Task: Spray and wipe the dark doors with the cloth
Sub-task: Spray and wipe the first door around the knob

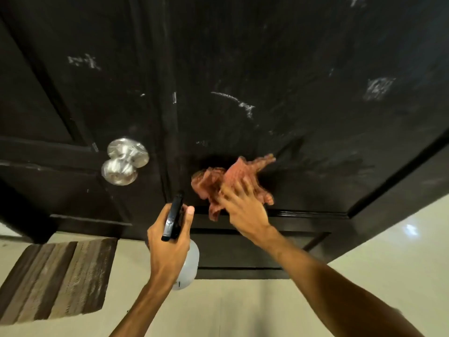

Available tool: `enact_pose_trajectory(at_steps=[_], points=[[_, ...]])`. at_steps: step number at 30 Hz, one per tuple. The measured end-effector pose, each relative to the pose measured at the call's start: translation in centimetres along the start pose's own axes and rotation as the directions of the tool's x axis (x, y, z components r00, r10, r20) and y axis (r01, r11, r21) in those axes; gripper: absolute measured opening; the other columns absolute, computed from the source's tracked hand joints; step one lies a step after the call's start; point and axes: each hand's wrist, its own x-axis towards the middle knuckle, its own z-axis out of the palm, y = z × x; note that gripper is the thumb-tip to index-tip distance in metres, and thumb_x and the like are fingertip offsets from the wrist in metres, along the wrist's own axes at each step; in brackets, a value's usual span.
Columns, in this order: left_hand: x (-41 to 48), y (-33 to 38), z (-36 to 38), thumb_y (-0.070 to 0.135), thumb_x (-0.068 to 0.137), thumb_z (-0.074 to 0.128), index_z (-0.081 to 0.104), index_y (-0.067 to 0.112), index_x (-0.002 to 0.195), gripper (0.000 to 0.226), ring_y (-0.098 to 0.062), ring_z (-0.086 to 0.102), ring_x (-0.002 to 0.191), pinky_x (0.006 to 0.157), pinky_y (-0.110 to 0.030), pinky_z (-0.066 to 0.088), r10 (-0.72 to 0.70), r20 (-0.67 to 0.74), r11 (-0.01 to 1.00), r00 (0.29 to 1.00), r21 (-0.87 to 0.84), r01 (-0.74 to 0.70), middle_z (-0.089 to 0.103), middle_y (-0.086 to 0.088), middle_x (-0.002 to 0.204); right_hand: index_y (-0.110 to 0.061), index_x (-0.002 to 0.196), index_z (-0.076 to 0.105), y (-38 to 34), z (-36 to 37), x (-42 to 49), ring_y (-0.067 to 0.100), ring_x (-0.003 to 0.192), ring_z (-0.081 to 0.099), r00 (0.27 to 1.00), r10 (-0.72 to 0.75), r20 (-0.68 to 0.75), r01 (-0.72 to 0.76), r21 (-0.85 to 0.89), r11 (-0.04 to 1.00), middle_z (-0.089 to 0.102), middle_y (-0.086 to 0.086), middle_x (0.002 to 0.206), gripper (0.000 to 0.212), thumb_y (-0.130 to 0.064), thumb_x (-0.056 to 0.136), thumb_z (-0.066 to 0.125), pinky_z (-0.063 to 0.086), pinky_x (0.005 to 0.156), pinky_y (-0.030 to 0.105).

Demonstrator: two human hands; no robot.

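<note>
pale shiny floor (364,288) fills the bottom of the view, with a small bright spot of light on it at the right. a striped brown mat (60,278) lies on the floor at the left, close to the foot of the doors.

two bare arms reach up from below. the left hand (167,242) is curled tight round a spray bottle (188,263). the bottle has a black top and a cloudy white body, and the thumb sticks up beside the black top. the right hand (243,210) has its fingers spread out flat. it presses a reddish cloth (218,183) against the right dark door (267,69). the cloth is bunched up and a bit blurry.

the door looks wet and darker around the cloth. higher up it has white scratchy marks and smudges. the left dark door (60,93) sits right beside it, with a thin line between them. a round silver knob (124,161) sticks out from the left door, near that line.
</note>
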Motion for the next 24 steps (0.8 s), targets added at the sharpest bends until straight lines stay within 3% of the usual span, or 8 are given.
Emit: enact_pose_trajectory(at_steps=[2,5,8,12,15,17,20,24], points=[[-0.6,1.0,1.0,0.034,0.093,0.068,0.065,0.040,0.092,0.006,-0.029,0.056,0.050,0.051,-0.038,0.052,-0.025,0.021,0.999,0.999,-0.025,0.026,0.057,-0.012,0.063,-0.032,0.134,0.065,0.1,0.2,-2.5,0.019,0.117,0.056,0.996,-0.072,0.060,0.065,0.108,0.992,0.062,-0.005,0.139,0.079,-0.012,0.060,0.081,0.046,0.096,0.032],[-0.3,2.4,2.9,0.030,0.093,0.068,0.067,0.025,0.093,0.006,-0.034,0.052,0.048,0.049,-0.038,0.049,-0.041,0.071,0.998,0.997,-0.041,0.044,0.055,-0.015,0.059,-0.033,0.136,0.064,4.7,-2.1,-2.5,0.017,0.097,0.065,0.970,0.211,-0.117,-0.182,0.224,0.957,0.067,-0.004,0.129,0.069,-0.011,0.071,0.058,0.045,0.061,0.027],[-1.3,3.0,5.4,0.031,0.094,0.068,0.067,0.017,0.095,0.014,-0.026,0.051,0.046,0.049,-0.034,0.048,-0.060,0.086,0.998,0.995,-0.019,0.061,0.053,-0.012,0.058,-0.029,0.144,0.047,7.0,-1.2,-3.4,0.031,0.104,0.051,0.863,0.470,-0.186,-0.424,0.240,0.873,0.037,0.011,0.154,0.074,-0.007,0.074,0.053,0.038,0.079,0.040],[-3.4,5.0,8.6,0.033,0.091,0.068,0.067,0.030,0.088,0.004,-0.020,0.048,0.045,0.046,-0.029,0.047,-0.097,0.110,0.994,0.989,-0.048,0.103,0.057,-0.016,0.064,-0.033,0.135,0.061,6.4,3.1,-9.2,0.029,0.105,0.061,0.952,0.304,0.020,-0.296,0.303,0.906,0.048,0.001,0.146,0.073,-0.014,0.067,0.076,0.050,0.082,0.043],[-3.4,7.3,11.4,0.033,0.089,0.068,0.068,0.032,0.087,0.003,-0.020,0.049,0.045,0.045,-0.029,0.047,-0.081,0.144,0.993,0.986,-0.070,0.092,0.065,-0.016,0.074,-0.034,0.139,0.054,11.2,2.4,-10.1,0.039,0.139,0.043,0.930,0.363,-0.064,-0.304,0.421,0.854,0.029,-0.002,0.164,0.061,-0.012,0.083,0.049,0.048,0.099,0.050],[-4.0,8.1,13.6,0.033,0.090,0.068,0.068,0.031,0.087,0.003,-0.020,0.049,0.045,0.045,-0.029,0.047,-0.060,0.165,0.995,0.984,-0.067,0.072,0.068,-0.014,0.078,-0.032,0.149,0.040,14.2,1.6,-10.0,0.043,0.150,0.025,0.804,0.583,-0.112,-0.433,0.562,0.705,0.005,0.002,0.171,0.070,-0.006,0.084,0.038,0.039,0.111,0.054],[-5.1,8.3,16.4,0.034,0.090,0.069,0.068,0.031,0.087,0.004,-0.024,0.049,0.045,0.048,-0.033,0.048,-0.057,0.180,0.997,0.982,-0.038,0.065,0.065,-0.021,0.079,-0.022,0.154,0.029,13.2,3.9,-11.9,0.056,0.141,0.026,0.577,0.814,-0.064,-0.607,0.633,0.480,0.007,0.020,0.164,0.086,0.001,0.076,0.059,0.023,0.118,0.060],[-5.6,10.1,20.2,0.035,0.090,0.068,0.067,0.027,0.088,0.008,-0.025,0.049,0.045,0.046,-0.031,0.047,-0.040,0.207,0.998,0.977,-0.036,0.049,0.065,-0.019,0.081,-0.022,0.143,0.035,13.1,6.2,-16.1,0.067,0.130,0.038,0.708,0.698,0.109,-0.583,0.648,0.490,0.029,0.035,0.154,0.072,-0.002,0.079,0.063,0.026,0.110,0.073]])
